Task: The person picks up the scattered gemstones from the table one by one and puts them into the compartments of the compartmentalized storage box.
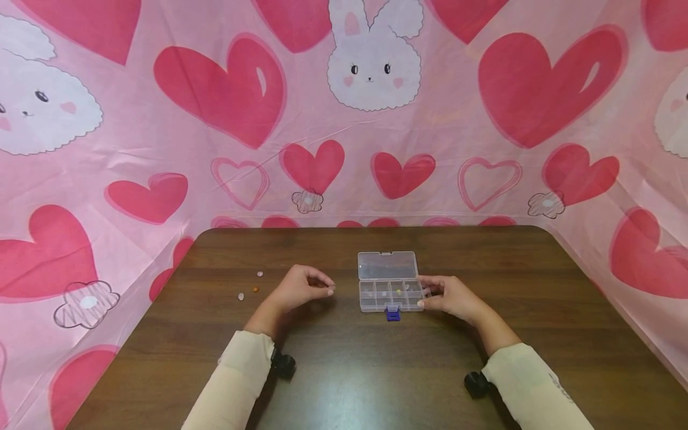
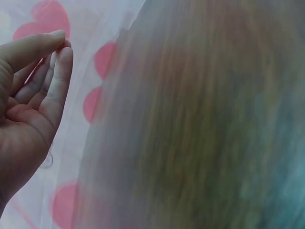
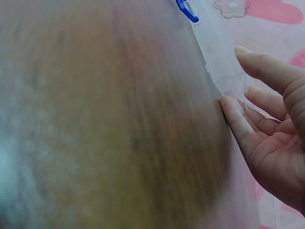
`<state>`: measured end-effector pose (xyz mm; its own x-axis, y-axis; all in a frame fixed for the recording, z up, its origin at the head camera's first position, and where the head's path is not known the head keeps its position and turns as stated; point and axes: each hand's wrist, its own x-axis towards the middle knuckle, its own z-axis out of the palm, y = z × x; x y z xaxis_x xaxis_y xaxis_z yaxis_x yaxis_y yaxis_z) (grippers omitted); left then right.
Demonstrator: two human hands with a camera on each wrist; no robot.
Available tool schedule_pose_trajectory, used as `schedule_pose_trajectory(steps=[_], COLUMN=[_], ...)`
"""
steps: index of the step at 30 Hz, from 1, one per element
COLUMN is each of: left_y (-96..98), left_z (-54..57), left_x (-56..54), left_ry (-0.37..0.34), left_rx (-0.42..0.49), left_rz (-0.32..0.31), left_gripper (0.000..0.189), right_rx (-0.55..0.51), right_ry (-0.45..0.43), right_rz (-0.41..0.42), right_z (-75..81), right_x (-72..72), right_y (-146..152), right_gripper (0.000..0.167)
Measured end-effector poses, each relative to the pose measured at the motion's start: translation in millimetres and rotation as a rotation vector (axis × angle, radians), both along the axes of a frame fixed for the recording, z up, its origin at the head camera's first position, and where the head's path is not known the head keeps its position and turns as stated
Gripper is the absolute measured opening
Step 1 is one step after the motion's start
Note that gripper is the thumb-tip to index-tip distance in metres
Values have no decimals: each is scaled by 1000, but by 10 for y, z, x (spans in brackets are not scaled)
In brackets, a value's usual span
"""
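A clear plastic compartment box (image 1: 368, 309) sits on the table with its lid (image 1: 387, 266) raised at the back and a blue latch (image 1: 393, 314) at its front. Small pieces lie in some compartments, among them a yellow one (image 1: 399, 292). My right hand (image 1: 454, 295) grips the box's right end, thumb and fingers on either side of the corner. Left of the box, my left hand (image 1: 303, 286) is over the table, thumb and index fingertips brought together. In the left wrist view those fingertips (image 2: 58, 34) meet; I cannot tell whether something tiny is pinched there.
To the left of my left hand lie three small pieces: a pinkish one (image 1: 260, 273), an orange one (image 1: 255, 289) and a whitish one (image 1: 240, 296). The brown wooden table (image 1: 344, 370) ends at a pink heart-patterned cloth (image 1: 333, 131) behind it.
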<state>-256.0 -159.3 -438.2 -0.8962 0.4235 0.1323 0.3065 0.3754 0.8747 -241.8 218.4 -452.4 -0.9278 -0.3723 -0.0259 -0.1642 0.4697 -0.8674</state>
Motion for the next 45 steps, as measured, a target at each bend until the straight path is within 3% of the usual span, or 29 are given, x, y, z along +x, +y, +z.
schedule_pose_trajectory(steps=[11,25,35,45], left_y=[206,431,566,613], left_z=[21,25,-88,-124], left_x=[44,65,17,-21], left_ry=[81,85,88,105], left_rx=[6,-19,-77,-131], left_rz=[-71,-54,-65,-87], left_gripper=[9,9,8,7], right_rx=[2,7,10,9], right_ry=[17,15,7,5], right_rz=[-4,-4,-4,-4], right_z=[-24,-32,-24,-13], right_x=[-15,-20,-9,-8], right_y=[-3,-5,-10,-6], right_gripper=[65,65,66,66])
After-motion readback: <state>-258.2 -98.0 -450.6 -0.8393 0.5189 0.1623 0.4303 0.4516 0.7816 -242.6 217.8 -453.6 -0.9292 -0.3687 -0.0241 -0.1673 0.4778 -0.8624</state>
